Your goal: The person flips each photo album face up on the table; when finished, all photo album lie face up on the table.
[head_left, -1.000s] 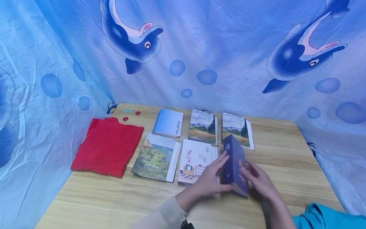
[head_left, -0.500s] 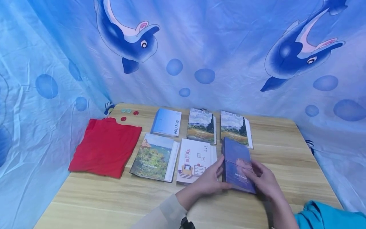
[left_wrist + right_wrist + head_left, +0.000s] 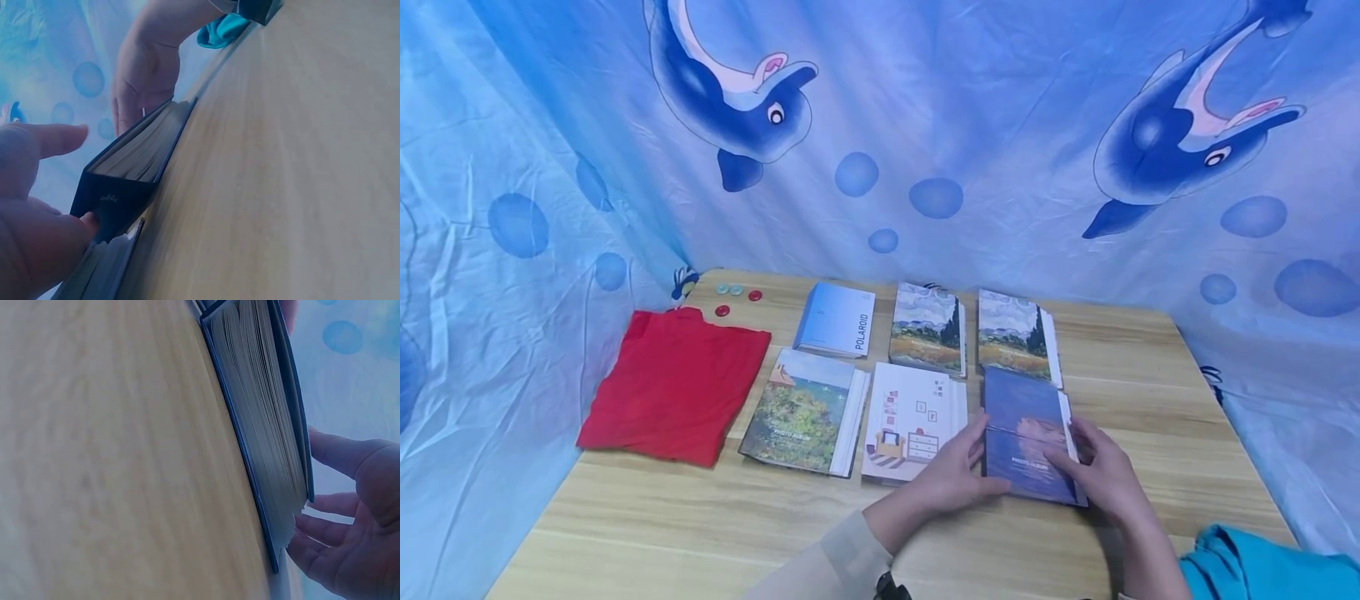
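A dark blue photo album (image 3: 1026, 408) with a pink picture on its cover lies face up at the right of the front row. At its spine side is my left hand (image 3: 946, 477); in the left wrist view a fingertip touches the dark spine (image 3: 115, 200) while another digit stretches out above it. My right hand (image 3: 1105, 467) holds the opposite side, thumb on the cover and fingers along the page edge. White pages (image 3: 250, 394) show between the covers in the right wrist view. Left of this album lies a white album (image 3: 898, 408) with a furniture drawing.
A garden-picture album (image 3: 801, 408), a blue Polaroid album (image 3: 835, 318) and two matching landscape albums (image 3: 925, 325) lie nearby. Folded red cloth (image 3: 677, 383) and several small round pieces (image 3: 755, 295) are at the left. Teal fabric (image 3: 1262, 567) lies at the front right.
The dark blue album has gone from standing tilted on edge to lying flat, its cover facing up. My right hand has moved slightly right with its page side; my left hand stays by the spine.
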The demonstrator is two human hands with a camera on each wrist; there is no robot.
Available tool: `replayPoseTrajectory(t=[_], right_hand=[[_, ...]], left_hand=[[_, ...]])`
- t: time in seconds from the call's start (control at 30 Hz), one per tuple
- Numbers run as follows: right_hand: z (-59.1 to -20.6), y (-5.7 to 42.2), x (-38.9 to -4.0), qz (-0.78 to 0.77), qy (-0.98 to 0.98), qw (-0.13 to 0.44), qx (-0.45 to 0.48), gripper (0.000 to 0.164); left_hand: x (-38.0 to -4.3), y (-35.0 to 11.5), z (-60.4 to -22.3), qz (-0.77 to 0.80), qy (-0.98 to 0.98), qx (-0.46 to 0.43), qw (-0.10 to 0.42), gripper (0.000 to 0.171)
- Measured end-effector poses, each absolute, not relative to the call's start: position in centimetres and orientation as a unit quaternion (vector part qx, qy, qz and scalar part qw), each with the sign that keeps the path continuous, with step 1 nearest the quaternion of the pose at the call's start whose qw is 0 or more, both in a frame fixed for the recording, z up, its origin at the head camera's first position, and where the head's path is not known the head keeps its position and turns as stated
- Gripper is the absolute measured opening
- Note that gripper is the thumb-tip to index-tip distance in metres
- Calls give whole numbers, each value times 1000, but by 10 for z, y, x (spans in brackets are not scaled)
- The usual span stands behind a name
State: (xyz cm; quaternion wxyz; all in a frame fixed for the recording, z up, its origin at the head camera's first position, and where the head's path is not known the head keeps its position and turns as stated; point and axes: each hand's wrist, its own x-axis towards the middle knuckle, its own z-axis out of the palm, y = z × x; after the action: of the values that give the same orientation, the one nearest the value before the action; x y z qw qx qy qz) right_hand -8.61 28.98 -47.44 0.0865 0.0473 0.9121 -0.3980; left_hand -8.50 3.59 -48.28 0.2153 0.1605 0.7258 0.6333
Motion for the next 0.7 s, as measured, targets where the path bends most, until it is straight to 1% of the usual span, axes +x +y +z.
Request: replayPoseTrajectory(t=[0.13,0.27,0.5,0.6,0.7], right_hand=[[-474,289,-87,-400,911,93,52,93],[-473,289,-87,-399,910,99,56,96],[-471,289,-88,-391,912,105,70,103],[-470,287,-87,-400,909,92,74,101],[-467,284,-86,-414,905,61,70,95]], left_hand=[[-86,39,-483,623,739,151,208,103],[-88,37,-479,590,767,150,201,96],[-96,26,-469,543,808,160,162,87],[-98,21,-464,528,820,162,149,86],[-99,13,-460,507,832,180,132,84]])
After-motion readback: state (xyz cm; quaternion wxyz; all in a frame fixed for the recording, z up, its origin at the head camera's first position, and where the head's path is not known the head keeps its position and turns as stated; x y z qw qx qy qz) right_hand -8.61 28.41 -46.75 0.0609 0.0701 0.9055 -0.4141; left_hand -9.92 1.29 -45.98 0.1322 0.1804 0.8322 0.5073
